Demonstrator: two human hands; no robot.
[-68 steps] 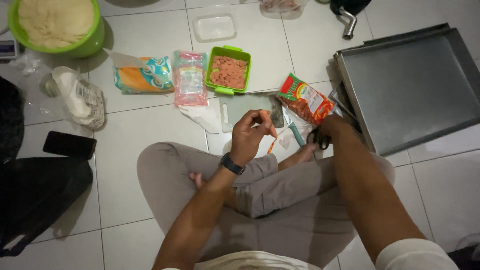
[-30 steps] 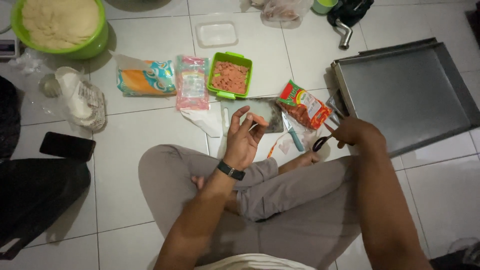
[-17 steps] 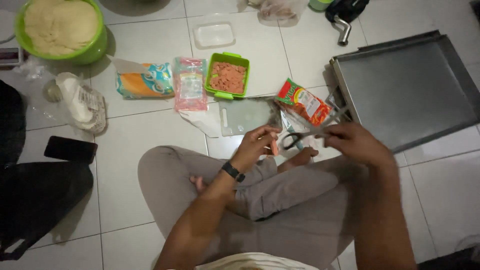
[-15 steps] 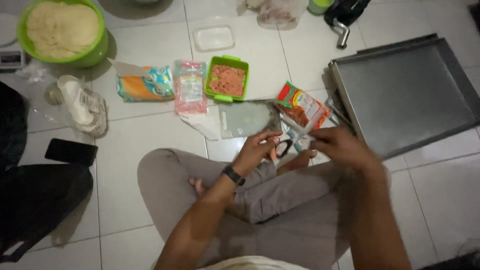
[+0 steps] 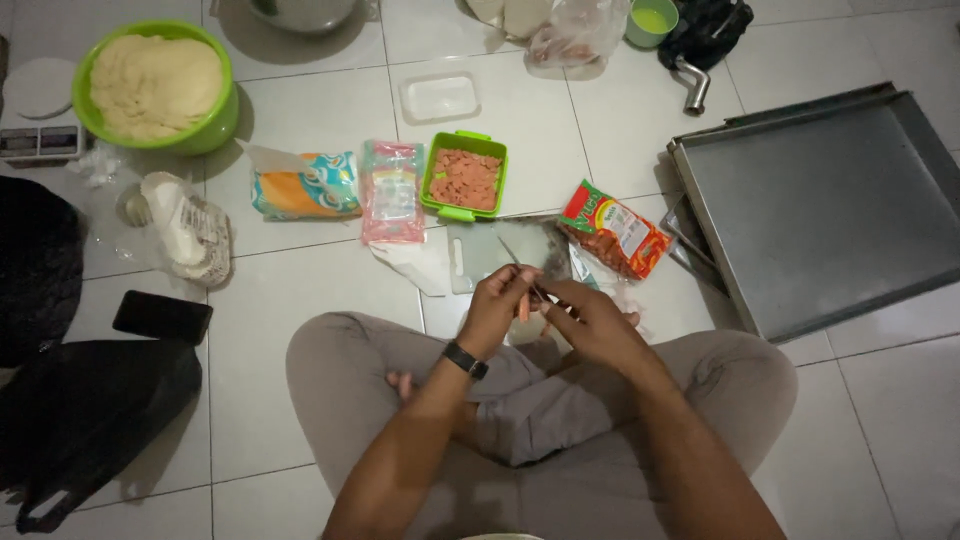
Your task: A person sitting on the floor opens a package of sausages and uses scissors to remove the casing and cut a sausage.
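I sit cross-legged on a tiled floor with both hands together over my knees. My left hand (image 5: 500,303), a black watch on its wrist, pinches a small orange sausage (image 5: 523,306). My right hand (image 5: 592,322) meets it from the right, closed on scissors (image 5: 528,278) whose thin blades point up and left past the sausage. Just beyond the hands lies a clear cutting board (image 5: 480,255). Behind the board stands a green box of chopped sausage pieces (image 5: 463,178), and a red sausage packet (image 5: 612,230) lies to the right of the board.
A big metal tray (image 5: 830,200) lies at the right. A pink packet (image 5: 392,190), a blue-orange packet (image 5: 300,190), a plastic bag (image 5: 185,228), a green bowl of dough (image 5: 155,85), a clear lid (image 5: 440,97), a phone (image 5: 162,317) and a black bag (image 5: 90,420) surround me.
My right hand picked up the scissors from beside the tray and brought them left to my left hand. The left hand lowered with the sausage toward my lap.
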